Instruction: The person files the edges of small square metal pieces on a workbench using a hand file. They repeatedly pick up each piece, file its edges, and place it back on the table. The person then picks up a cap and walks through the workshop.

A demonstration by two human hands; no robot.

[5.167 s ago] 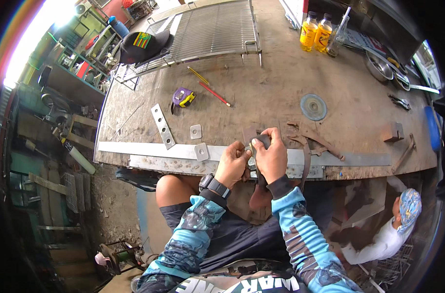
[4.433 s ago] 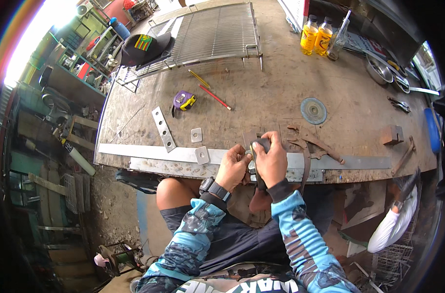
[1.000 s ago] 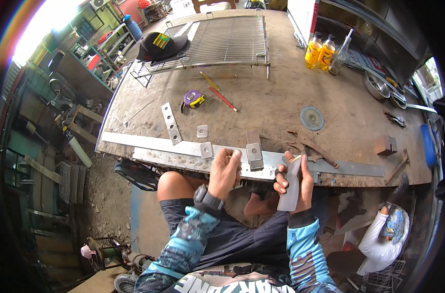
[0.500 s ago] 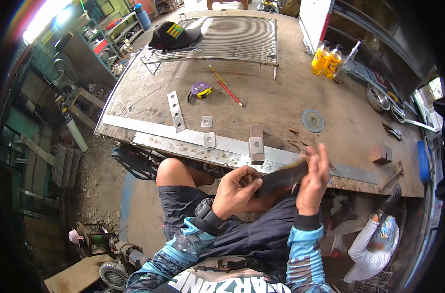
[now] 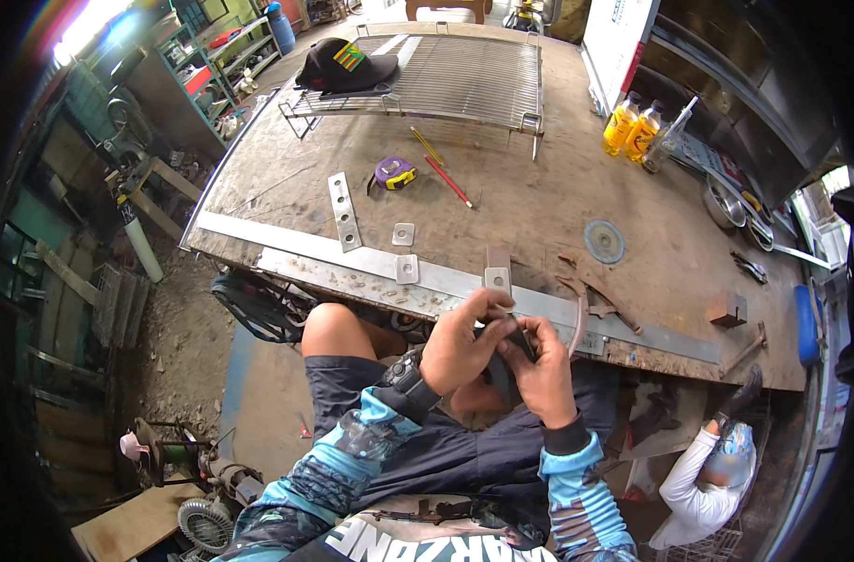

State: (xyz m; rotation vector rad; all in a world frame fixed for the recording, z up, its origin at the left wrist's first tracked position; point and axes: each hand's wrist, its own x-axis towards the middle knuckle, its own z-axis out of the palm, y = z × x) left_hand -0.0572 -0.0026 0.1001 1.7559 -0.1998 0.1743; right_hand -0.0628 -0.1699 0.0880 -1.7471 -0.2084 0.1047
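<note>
Just in front of the table's near edge, my left hand (image 5: 462, 348) and my right hand (image 5: 546, 373) are close together. Between them is a dark, flat, flexible-looking strip (image 5: 507, 361), pinched by the fingers and thumbs of both; its kind is not clear. Part of the strip is hidden behind my fingers. Right beyond the fingertips, a small metal plate with a hole (image 5: 497, 279) rests on a brown block (image 5: 498, 255). A rusty locking clamp (image 5: 579, 323) sits at the table edge to the right of my right hand.
A long flat metal bar (image 5: 305, 245) runs along the near edge of the table (image 5: 502, 201). Beyond it are a drilled strip (image 5: 343, 214), a tape measure (image 5: 394, 173), a red pencil (image 5: 448, 182) and a grinding disc (image 5: 604, 242). Another person (image 5: 703, 487) is at lower right.
My right hand has come in from the right, from held flat with fingers stretched to pinching beside my left. The dark strip, formerly stretched out sideways, now hangs between them. The clamp shows more fully.
</note>
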